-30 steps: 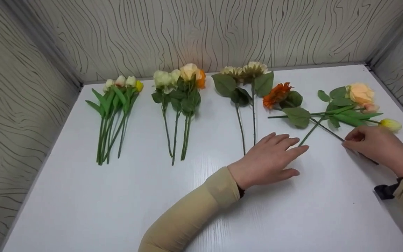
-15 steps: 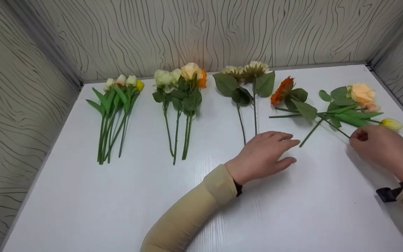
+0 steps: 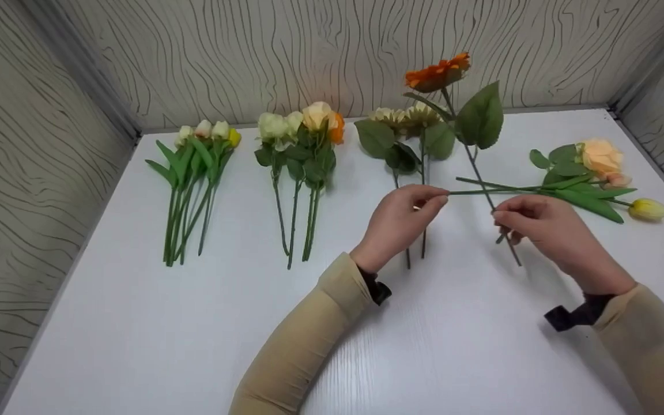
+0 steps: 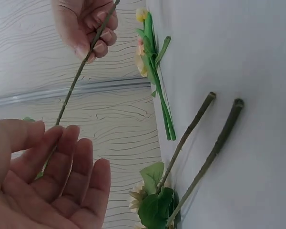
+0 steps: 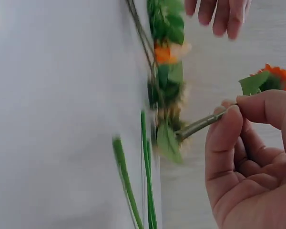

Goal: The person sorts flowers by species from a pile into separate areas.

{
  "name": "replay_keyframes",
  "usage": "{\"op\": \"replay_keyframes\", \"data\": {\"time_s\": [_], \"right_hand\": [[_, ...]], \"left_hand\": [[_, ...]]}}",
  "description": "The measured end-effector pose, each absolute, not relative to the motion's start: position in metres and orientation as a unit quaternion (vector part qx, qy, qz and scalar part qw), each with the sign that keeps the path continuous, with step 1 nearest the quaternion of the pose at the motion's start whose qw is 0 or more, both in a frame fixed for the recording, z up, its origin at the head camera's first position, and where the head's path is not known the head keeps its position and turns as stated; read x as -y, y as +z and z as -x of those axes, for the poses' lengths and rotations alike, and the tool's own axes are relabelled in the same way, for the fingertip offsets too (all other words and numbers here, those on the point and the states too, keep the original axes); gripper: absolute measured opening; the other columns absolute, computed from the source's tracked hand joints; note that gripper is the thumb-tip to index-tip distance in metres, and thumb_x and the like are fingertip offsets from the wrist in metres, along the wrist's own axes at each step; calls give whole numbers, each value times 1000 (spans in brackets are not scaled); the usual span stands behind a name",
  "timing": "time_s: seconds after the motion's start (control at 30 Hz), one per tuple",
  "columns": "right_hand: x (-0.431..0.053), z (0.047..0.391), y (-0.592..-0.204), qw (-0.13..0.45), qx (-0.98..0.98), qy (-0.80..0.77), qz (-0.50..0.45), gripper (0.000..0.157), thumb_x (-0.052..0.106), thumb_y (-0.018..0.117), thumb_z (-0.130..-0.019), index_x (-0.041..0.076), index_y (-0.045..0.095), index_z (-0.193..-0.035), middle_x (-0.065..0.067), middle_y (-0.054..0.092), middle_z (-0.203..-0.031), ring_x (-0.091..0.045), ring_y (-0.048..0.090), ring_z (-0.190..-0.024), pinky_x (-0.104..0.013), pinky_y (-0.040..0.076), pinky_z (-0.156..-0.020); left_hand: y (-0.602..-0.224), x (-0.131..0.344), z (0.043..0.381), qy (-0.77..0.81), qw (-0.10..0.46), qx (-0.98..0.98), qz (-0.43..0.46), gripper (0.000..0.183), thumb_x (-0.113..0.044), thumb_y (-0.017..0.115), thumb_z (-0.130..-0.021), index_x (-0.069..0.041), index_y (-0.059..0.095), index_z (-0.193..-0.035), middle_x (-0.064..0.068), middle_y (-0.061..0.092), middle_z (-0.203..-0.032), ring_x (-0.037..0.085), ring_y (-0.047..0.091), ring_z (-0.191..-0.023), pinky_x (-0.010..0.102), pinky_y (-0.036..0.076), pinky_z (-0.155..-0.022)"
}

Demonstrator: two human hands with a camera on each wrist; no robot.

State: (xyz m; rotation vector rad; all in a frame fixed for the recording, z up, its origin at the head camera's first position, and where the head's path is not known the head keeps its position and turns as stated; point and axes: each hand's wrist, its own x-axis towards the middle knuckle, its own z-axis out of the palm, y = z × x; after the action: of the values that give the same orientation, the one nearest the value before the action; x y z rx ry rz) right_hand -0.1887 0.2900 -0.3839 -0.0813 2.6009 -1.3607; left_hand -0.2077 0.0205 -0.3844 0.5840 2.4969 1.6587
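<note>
My right hand (image 3: 551, 236) pinches the lower stem of an orange sunflower (image 3: 437, 74), which is raised above the table, bloom toward the back wall. In the right wrist view, thumb and forefinger grip that stem (image 5: 200, 126) near its cut end. My left hand (image 3: 398, 222) is beside it, fingers loosely bent and holding nothing; in the left wrist view the sunflower's stem (image 4: 78, 71) passes behind its fingertips. Two cream sunflowers (image 3: 375, 138) lie just beyond the left hand. To the right lie a peach rose (image 3: 602, 155), a pink tulip (image 3: 617, 180) and a yellow tulip (image 3: 649, 210).
On the white table (image 3: 165, 334), a bunch of tulips (image 3: 188, 167) lies at the far left. Several roses (image 3: 314, 118) lie between it and the cream sunflowers. Patterned walls (image 3: 309, 52) close off the back and sides.
My right hand has lifted the orange sunflower off the pile at right and carried it left, its bloom now higher. My left hand has shifted slightly left and up.
</note>
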Motion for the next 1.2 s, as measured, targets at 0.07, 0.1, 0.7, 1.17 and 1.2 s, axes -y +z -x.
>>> {"op": "replay_keyframes", "data": {"time_s": [0.07, 0.1, 0.7, 1.17, 1.2], "right_hand": [[-267, 192, -386, 114, -863, -489, 42, 49, 42, 63, -102, -2, 65, -123, -20, 67, -109, -21, 65, -88, -33, 57, -76], [-256, 194, -387, 119, -856, -501, 47, 50, 44, 63, -102, -1, 65, -123, -20, 67, -110, -22, 65, -88, -33, 57, -77], [-228, 207, -384, 77, -760, -643, 49, 47, 35, 71, -98, -4, 68, -123, -11, 70, -106, -20, 63, -91, -27, 56, -71], [-218, 222, -371, 69, -729, -681, -8, 42, 33, 79, -93, -1, 68, -115, -7, 68, -101, -19, 56, -87, -25, 49, -70], [-217, 224, -372, 69, -714, -697, -8, 40, 31, 79, -93, -1, 67, -114, -7, 68, -100, -18, 56, -86, -25, 48, -69]], "left_hand": [[-385, -16, 212, 584, 46, -794, -165, 27, -32, 65, -103, -16, 76, -123, -13, 69, -105, 7, 60, -91, 24, 52, -76], [-385, -14, 214, 599, 46, -784, -156, 27, -33, 66, -102, -17, 76, -122, -13, 69, -104, 9, 59, -91, 25, 52, -76], [-382, -9, 217, 697, 75, -702, -124, 10, -17, 70, -100, -10, 68, -107, 1, 70, -97, 15, 69, -85, 29, 59, -77], [-384, -21, 207, 662, 152, -719, -151, 9, -11, 70, -99, -6, 69, -107, 3, 71, -92, 14, 70, -77, 30, 61, -72], [-385, -21, 208, 659, 159, -719, -150, 10, -11, 70, -99, -6, 69, -107, 3, 71, -92, 14, 70, -77, 32, 61, -73]]}}
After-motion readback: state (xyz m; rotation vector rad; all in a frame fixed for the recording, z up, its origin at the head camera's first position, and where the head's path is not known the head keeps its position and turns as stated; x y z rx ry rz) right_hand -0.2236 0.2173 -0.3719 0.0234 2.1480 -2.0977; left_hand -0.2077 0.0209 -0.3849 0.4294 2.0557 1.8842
